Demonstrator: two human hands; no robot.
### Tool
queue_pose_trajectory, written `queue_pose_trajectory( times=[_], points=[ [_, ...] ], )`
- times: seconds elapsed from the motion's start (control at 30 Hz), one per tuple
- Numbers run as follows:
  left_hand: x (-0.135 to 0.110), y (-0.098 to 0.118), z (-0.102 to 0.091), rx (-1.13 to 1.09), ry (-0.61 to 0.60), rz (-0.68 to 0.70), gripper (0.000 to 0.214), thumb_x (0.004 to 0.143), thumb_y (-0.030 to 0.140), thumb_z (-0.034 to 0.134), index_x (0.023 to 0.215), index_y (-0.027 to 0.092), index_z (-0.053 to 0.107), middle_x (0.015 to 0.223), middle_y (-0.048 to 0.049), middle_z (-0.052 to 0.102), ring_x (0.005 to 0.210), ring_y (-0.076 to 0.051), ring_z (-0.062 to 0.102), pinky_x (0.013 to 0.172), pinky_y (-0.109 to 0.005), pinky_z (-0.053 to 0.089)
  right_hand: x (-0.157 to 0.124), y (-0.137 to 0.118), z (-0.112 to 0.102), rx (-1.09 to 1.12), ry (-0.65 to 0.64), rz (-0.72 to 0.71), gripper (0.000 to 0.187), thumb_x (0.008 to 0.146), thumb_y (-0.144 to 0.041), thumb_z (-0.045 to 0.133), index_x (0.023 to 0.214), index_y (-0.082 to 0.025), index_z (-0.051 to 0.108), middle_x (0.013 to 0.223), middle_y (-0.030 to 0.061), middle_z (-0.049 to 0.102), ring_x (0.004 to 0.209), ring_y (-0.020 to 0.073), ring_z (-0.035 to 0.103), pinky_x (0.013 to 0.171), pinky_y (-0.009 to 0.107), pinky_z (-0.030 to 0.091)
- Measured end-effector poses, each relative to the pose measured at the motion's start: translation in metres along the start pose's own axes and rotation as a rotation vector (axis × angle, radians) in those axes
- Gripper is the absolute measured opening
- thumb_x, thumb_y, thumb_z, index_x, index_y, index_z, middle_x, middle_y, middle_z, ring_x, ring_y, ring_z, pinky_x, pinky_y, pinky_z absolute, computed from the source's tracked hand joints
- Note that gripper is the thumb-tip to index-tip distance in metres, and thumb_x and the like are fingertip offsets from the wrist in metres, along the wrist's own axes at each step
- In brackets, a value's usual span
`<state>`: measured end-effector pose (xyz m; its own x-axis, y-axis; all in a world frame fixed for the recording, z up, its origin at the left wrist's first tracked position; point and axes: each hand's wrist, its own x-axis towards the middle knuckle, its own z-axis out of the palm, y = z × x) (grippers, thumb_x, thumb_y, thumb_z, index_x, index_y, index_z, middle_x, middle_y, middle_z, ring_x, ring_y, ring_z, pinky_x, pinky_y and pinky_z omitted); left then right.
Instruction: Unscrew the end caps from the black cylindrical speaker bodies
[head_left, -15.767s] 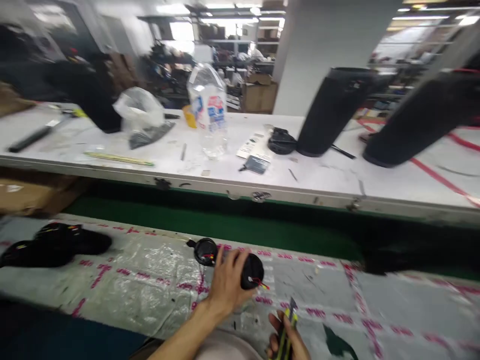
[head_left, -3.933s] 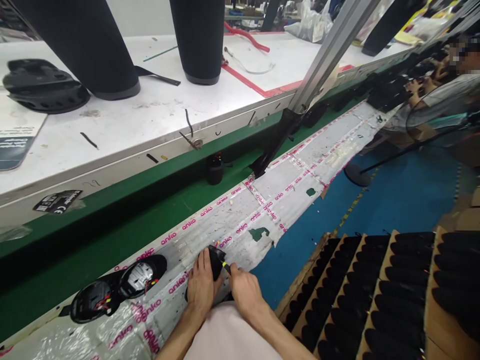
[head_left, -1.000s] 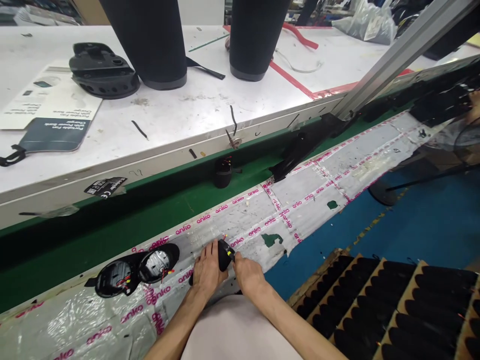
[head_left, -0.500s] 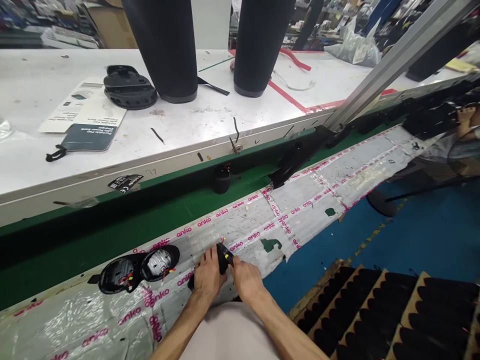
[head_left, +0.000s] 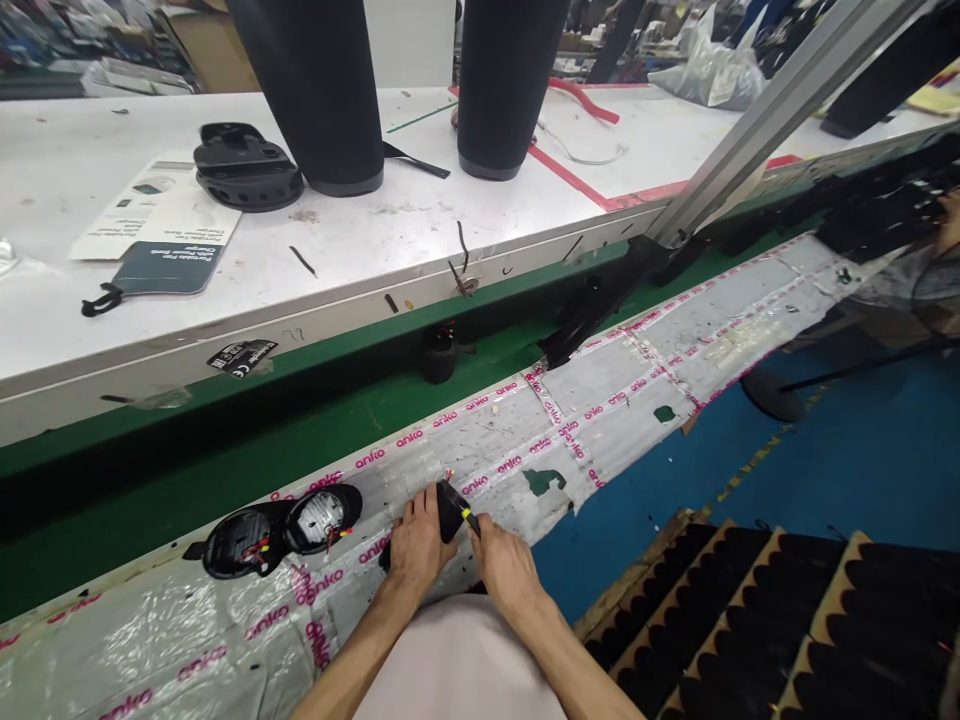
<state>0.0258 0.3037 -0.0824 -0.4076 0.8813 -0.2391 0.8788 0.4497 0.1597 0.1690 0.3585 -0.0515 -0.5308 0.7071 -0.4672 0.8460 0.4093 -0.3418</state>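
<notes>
Under my left hand [head_left: 416, 545] is a black fabric-covered piece [head_left: 450, 515], pressed against the plastic-covered bench, fingers curled over it. My right hand [head_left: 506, 560] grips a slim black-and-yellow tool [head_left: 469, 517] that looks like a utility knife. Its front end lies against the upper right side of the black piece; fine detail there is too small to make out. Short coloured wires [head_left: 449, 474] stick up just beyond the piece. To the left sits a black double-round housing [head_left: 283, 528] with red and yellow wires in its two openings.
White plastic sheeting with pink print [head_left: 517, 465] covers the bench. Behind runs a white shelf [head_left: 375, 235] with two tall black cylinders [head_left: 311, 110], a black base part [head_left: 247, 170] and printed cards [head_left: 169, 265]. A metal post [head_left: 757, 130] slants at right. Black parts in cardboard dividers [head_left: 750, 620] stand lower right.
My right hand has drawn slightly right and down, so more of the tool shows. The left hand keeps its hold on the black piece. The whole view has shifted slightly.
</notes>
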Motion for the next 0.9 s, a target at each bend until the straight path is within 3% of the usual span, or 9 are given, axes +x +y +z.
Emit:
queue_pose_trajectory(
  times=[0.7,0.9],
  points=[
    [-0.002,0.003,-0.003,0.014,-0.029,0.001,0.080,0.075,0.026,0.070,0.146,0.011,0.037,0.132,-0.0150,0.061,0.115,-0.032,0.059,0.087,-0.042,0.053,-0.001,-0.005,0.001,-0.092,-0.051,0.011,0.029,0.107,-0.028,0.033,0.117,-0.016,0.057,0.095,0.0118,0.074,0.087,0.0261,0.075,0.070,0.033,0.052],
    [-0.003,0.004,-0.001,0.021,-0.007,0.020,0.077,0.078,0.028,0.069,0.147,0.011,0.038,0.134,-0.0177,0.059,0.117,-0.033,0.058,0.090,-0.043,0.053,0.000,-0.009,-0.009,-0.104,-0.088,0.008,0.030,0.106,-0.024,0.033,0.122,-0.014,0.056,0.096,0.0144,0.075,0.091,0.0269,0.074,0.073,0.033,0.053]
  ],
)
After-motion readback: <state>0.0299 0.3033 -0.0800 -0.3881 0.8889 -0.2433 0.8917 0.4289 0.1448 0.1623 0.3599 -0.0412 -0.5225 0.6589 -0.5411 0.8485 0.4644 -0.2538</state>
